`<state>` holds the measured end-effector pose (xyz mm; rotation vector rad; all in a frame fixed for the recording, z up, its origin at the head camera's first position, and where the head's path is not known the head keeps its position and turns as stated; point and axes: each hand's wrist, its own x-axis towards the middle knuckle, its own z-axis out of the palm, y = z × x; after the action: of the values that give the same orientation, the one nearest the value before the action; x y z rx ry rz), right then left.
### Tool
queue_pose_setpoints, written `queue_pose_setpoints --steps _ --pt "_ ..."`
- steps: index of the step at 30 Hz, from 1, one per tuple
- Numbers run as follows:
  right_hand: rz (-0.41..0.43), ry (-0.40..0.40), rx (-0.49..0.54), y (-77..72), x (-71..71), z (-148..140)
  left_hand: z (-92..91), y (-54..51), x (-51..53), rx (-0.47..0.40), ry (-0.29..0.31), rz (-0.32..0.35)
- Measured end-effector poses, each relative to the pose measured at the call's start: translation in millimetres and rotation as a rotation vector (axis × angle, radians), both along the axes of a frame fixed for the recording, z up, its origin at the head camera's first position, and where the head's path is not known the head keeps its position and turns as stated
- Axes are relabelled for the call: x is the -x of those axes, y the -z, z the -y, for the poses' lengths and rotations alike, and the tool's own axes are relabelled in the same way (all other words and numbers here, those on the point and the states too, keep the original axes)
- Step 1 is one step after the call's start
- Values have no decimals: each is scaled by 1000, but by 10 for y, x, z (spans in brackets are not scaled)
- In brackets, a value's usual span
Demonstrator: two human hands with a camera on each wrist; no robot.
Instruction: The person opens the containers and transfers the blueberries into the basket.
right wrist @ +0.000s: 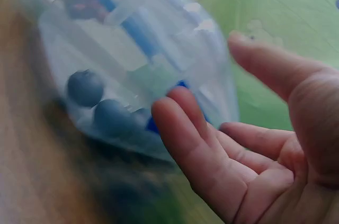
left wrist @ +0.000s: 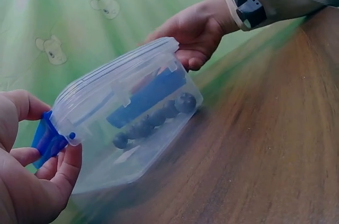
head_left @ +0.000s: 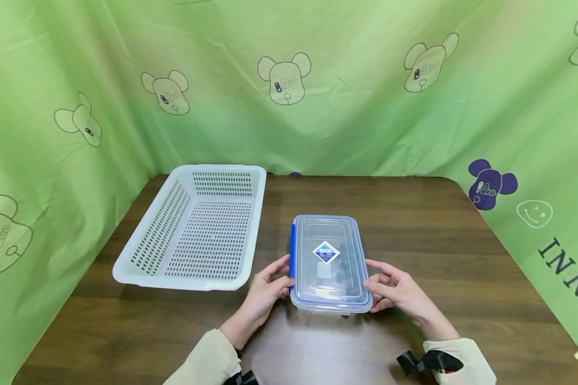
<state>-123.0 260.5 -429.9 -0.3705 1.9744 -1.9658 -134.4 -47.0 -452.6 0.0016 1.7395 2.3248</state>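
Observation:
A clear plastic food storage box (head_left: 339,289) with a diamond-shaped label on its lid stands on the table between both hands. Several dark round balls resembling blueberries (left wrist: 185,102) lie inside, along one wall. At the box's left side, my left hand (head_left: 265,294) pinches the blue clip (left wrist: 42,139), thumb above and fingers below. My right hand (head_left: 402,294) is by the opposite edge, its thumb and index tips at the lid rim. In the blurred right wrist view its thumb stands apart from the fingers, which partly cover a bit of blue plastic.
A white perforated plastic basket (head_left: 254,230) stands to the left of the box on the dark wooden table (head_left: 414,214). Green curtain (head_left: 356,123) printed with bear heads closes off the back and both sides.

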Motion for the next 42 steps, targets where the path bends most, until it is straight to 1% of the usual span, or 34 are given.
queue_pose_setpoints --steps 2,4,8,13,16,18,20,21,23,27,30,33,36,42 --pt "-17 27 -37 -1 12 23 -11 -16 17 27 -10 -11" --pt "-29 41 -49 3 16 33 -17 -29 25 51 -16 -22" --pt "-44 44 -27 7 14 41 -27 -52 26 94 -20 -50" --pt "-31 36 -1 5 12 38 -59 -91 17 135 -33 -90" --pt "-26 41 6 7 11 28 -92 -112 8 152 -32 -119" --pt "-28 43 8 8 12 24 -114 -126 -1 180 -28 -140" --pt "-28 43 12 9 13 22 -133 -141 -14 224 -24 -169" --pt "-28 42 12 9 14 23 -141 -149 -24 260 -23 -188" --pt "-29 40 10 9 16 26 -156 -168 -45 345 -20 -234" --pt "-36 37 5 12 16 31 -190 -187 -86 513 -34 -318" --pt "-40 34 1 7 22 36 -212 -181 -94 579 -61 -355" --pt "-40 37 -1 3 24 44 -229 -166 -99 608 -89 -386" --pt "-38 44 -4 2 22 51 -247 -155 -110 620 -112 -401" --pt "-39 61 -19 -14 9 58 -286 -158 -128 633 -118 -400"
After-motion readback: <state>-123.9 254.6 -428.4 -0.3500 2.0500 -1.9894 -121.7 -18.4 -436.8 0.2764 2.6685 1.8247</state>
